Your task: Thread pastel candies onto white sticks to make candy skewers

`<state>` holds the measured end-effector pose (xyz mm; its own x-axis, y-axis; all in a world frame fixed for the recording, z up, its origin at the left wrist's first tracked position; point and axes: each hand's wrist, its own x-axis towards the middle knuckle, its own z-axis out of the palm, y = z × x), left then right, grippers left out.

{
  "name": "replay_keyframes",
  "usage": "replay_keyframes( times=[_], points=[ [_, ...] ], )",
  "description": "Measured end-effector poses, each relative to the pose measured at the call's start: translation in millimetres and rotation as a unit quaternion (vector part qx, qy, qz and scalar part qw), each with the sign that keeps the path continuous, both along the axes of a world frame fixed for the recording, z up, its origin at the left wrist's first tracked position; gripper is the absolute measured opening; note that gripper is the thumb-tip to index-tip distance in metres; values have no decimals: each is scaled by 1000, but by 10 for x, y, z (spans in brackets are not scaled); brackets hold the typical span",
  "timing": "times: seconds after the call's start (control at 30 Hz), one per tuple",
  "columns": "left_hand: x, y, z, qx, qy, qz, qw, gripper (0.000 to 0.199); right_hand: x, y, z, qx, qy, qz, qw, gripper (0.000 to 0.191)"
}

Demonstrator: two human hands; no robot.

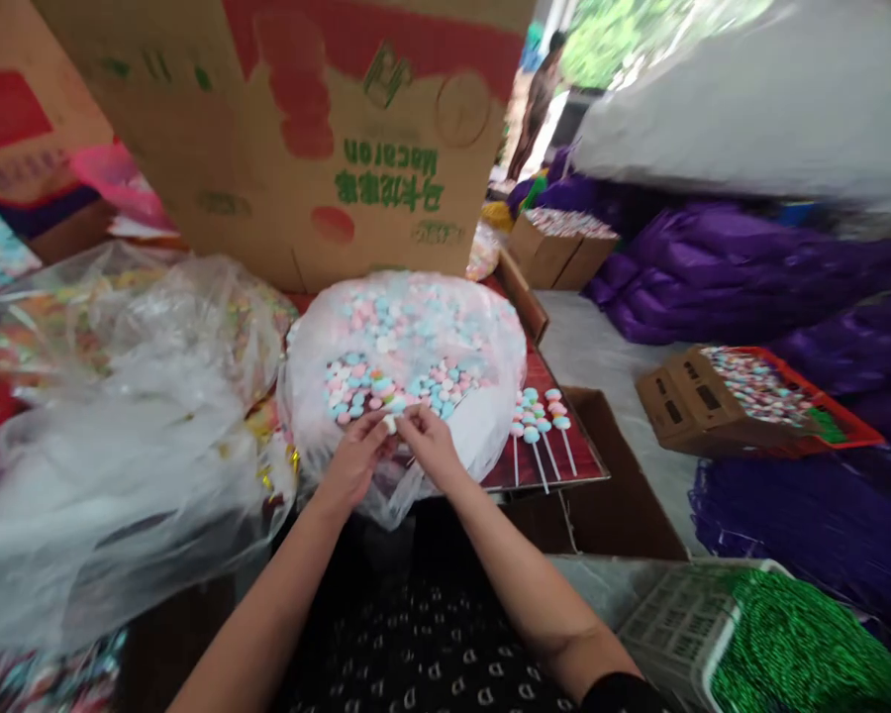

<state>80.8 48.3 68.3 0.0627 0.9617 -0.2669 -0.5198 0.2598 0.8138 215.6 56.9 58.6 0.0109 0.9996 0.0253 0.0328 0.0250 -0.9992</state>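
Observation:
Both my hands meet over an opened clear plastic bag (401, 297) full of small pink, blue and white marshmallow candies (352, 381). Between the fingertips of my left hand (354, 460) and my right hand (432, 451) is a white marshmallow (391, 424), with blue and pink pieces just beyond it. Both hands are closed in a pinch. A thin white stick seems to run by the right fingers, partly hidden. To the right, several finished-looking marshmallow skewers (533, 434) lie side by side on the red board (542, 371), their white sticks pointing toward me.
A tall cardboard box (267, 198) stands behind the bag. Large plastic bags (119, 446) lie at left. On the right are boxes of candies (683, 401), purple sacks (742, 272) and a white crate (683, 619) of green strands. A person (539, 104) is in the background.

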Motion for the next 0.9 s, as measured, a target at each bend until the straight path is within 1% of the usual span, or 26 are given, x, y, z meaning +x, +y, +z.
replay_keyframes(
  times=[0.07, 0.13, 0.2, 0.3, 0.37, 0.47, 0.57, 0.63, 0.77, 0.9],
  points=[
    [-16, -4, -43, 6, -7, -19, 1000, 65, 6, -1, -7, -37, 61, 38, 997, 39],
    [-33, -17, -68, 16, 3, -27, 999, 61, 19, -30, -6, -56, 86, 52, 993, 44],
    [-38, -30, -71, 27, 10, -25, 999, 59, 28, -83, 4, -67, 90, 52, 992, 46],
    [-20, -34, -73, 36, -4, -10, 999, 60, 14, -159, 1, -76, 83, 51, 992, 47],
    [-8, -30, -87, 33, -18, -8, 999, 61, -6, -182, -26, -74, 79, 40, 993, 46],
    [-24, -34, -114, 24, -29, -23, 999, 61, -20, -179, -87, -78, 83, 14, 993, 44],
    [-66, -47, -122, 20, -10, -42, 999, 57, -16, -162, -129, -93, 92, 11, 991, 45],
    [-82, -51, -121, 21, 17, -42, 999, 53, -14, -154, -133, -96, 96, 18, 991, 44],
    [-59, -27, -128, 29, 60, -6, 998, 45, 18, -180, -77, -92, 71, 15, 993, 42],
    [-45, 26, -148, 25, 58, 42, 997, 44, 167, -367, 35, -121, 50, 31, 991, 48]
  ],
)
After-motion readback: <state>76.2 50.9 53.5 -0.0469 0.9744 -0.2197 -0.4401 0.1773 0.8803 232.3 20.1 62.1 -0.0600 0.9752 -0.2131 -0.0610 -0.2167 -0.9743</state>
